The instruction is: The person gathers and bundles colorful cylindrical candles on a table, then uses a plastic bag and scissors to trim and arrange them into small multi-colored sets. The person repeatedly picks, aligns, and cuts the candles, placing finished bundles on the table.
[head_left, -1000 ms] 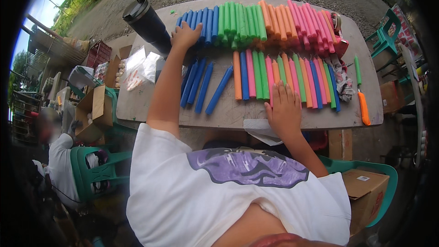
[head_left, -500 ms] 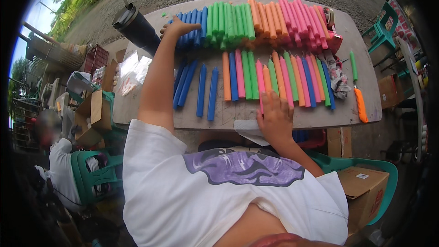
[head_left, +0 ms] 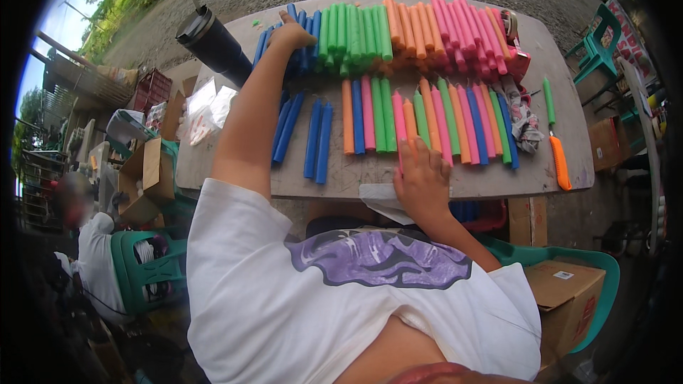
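Note:
My left hand (head_left: 290, 34) reaches to the far row and is closed around a blue candle (head_left: 292, 11), whose tip pokes out above the fingers. More blue candles (head_left: 259, 48) lie on both sides of it. Nearer me, my right hand (head_left: 425, 181) lies with fingers stretched over the lower ends of a pink candle (head_left: 399, 115) and an orange candle (head_left: 410, 119). These belong to a mixed-colour row. A pair of blue candles (head_left: 318, 141) lies left of that row, and other blue candles (head_left: 287, 128) rest beyond my left forearm.
Piles of green candles (head_left: 354, 32), orange candles (head_left: 416, 28) and pink candles (head_left: 466, 32) line the table's (head_left: 491, 183) far side. A dark tumbler (head_left: 213, 43) stands at the left. An orange-handled cutter (head_left: 560, 163), a green candle (head_left: 548, 102) and crumpled paper (head_left: 525, 124) lie at the right.
My left hand has shifted slightly right and away from me among the blue candles, some now showing left of it. My right hand stays nearly in place. The loose blue pair appears closer together.

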The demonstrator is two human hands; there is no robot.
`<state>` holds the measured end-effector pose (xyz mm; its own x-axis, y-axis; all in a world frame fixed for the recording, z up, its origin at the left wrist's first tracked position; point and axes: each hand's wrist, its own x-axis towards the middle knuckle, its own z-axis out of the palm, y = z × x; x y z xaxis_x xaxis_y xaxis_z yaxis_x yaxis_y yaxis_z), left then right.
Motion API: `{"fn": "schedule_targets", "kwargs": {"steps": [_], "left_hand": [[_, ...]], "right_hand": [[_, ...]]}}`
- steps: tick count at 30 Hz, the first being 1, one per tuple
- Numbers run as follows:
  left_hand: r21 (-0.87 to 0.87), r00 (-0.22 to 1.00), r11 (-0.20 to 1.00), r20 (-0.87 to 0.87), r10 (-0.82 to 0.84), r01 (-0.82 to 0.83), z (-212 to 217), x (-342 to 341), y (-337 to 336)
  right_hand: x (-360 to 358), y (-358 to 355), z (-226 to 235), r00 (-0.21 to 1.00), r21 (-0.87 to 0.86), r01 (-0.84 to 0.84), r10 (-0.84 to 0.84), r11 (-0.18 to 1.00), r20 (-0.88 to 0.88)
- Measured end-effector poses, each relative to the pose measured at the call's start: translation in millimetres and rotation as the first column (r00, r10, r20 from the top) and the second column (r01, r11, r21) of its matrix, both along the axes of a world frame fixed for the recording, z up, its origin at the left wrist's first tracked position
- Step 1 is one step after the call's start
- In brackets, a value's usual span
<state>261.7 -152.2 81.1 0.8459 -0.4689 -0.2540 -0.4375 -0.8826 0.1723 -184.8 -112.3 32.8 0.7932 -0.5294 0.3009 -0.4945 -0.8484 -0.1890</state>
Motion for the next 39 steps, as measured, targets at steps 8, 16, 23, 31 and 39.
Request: {"fn": "schedule_targets", "kwargs": {"steps": [8,16,23,31,39], "left_hand": [[0.061,0.913,0.995,-0.405,-0.047,0.078,31,-6,9],[-0.023,0.965,0.996,-0.254,0.072,-0.08,36,-39,8],[-0.089,0.998,0.994,0.009,-0.067,0.068,19,-33,7],[-0.121,0.945,0.98,0.305,-0.118,0.161,5,-49,25],[-0.179,0.96,0.981,0.279,-0.029,0.081,8,-62,24]], "right_hand": [[1,-1,5,0.999,-0.04,0.003,-0.004,0.999,-0.047],[1,-2,4,0.999,-0.062,0.004,-0.007,0.998,-0.038],[2,-3,10,1.0,-0.076,-0.011,0.008,0.997,-0.029],[13,-8,14,1.0,-0.01,0.005,-0.005,1.0,-0.015],[33,-22,7,0.986,-0.105,0.06,-0.076,0.993,-0.152]]}}
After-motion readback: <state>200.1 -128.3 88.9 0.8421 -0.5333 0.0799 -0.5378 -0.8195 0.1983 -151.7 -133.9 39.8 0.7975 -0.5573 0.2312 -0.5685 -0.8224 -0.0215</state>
